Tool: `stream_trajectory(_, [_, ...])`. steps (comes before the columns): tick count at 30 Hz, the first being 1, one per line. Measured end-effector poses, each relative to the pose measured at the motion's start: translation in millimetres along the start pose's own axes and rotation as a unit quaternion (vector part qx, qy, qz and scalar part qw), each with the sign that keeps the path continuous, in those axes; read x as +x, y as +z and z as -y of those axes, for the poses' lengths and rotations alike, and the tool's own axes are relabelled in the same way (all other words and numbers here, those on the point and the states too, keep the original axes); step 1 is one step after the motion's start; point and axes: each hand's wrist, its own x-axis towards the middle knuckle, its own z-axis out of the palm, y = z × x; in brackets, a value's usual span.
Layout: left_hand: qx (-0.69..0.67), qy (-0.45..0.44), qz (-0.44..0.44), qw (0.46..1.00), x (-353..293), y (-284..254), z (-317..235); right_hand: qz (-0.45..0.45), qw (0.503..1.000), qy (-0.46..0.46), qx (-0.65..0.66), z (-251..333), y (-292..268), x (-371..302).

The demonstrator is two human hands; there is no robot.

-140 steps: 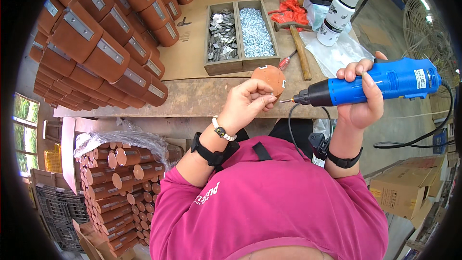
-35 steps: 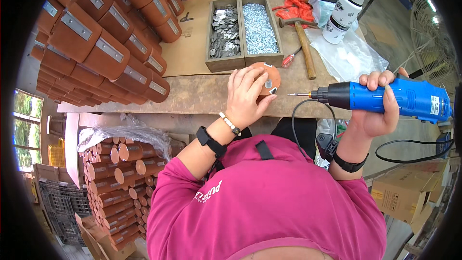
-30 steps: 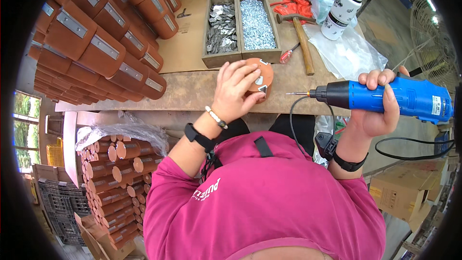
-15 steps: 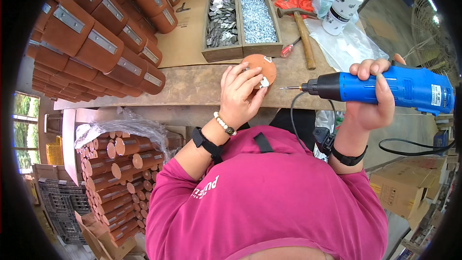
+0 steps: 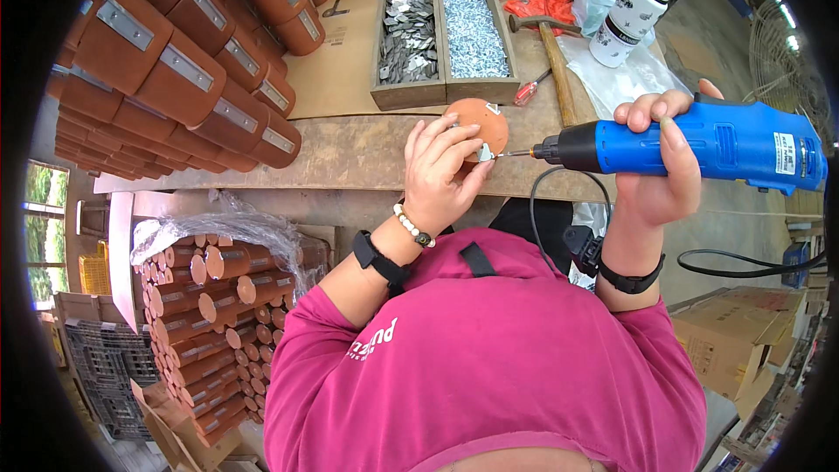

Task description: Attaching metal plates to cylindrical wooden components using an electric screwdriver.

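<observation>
My left hand is closed round a round terracotta-coloured piece at the bench's front edge. How far the piece extends below its round face is hidden. Near my left fingertips, a small metal plate lies against that face. A blue electric screwdriver with a black nose is gripped in my right hand, lying nearly level and pointing left. Its thin bit reaches the small plate; whether a screw sits at the tip is too small to tell.
A two-part wooden box holds flat metal plates and silvery screws. A red-handled screwdriver, a hammer and a white bottle are right of it. Stacked terracotta-coloured cylinders stand left. A black cable hangs beneath the blue tool.
My right hand has brought the electric screwdriver slightly left, so its bit now meets the small plate. My left hand keeps its hold on the round piece.
</observation>
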Motion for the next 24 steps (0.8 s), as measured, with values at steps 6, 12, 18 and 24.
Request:
stream_trajectory(6, [-0.011, -0.015, -0.015, 1.0, -2.4, 2.4, -1.5, 0.05, 0.998, 0.0, -0.049, -11.8, 9.4, -1.1])
stream_trajectory(12, [-0.024, -0.017, -0.028, 0.999, -3.3, 5.3, -0.1, 0.072, 0.993, 0.01, -0.098, -19.9, 19.6, -0.7])
stream_trajectory(18, [-0.049, -0.013, -0.037, 0.998, -3.7, 7.3, 3.1, 0.086, 0.987, 0.026, -0.132, -24.6, 25.6, -0.3])
stream_trajectory(24, [-0.069, -0.012, -0.045, 0.997, -2.9, 7.3, 2.1, 0.115, 0.982, 0.018, -0.15, -29.5, 26.2, 1.4])
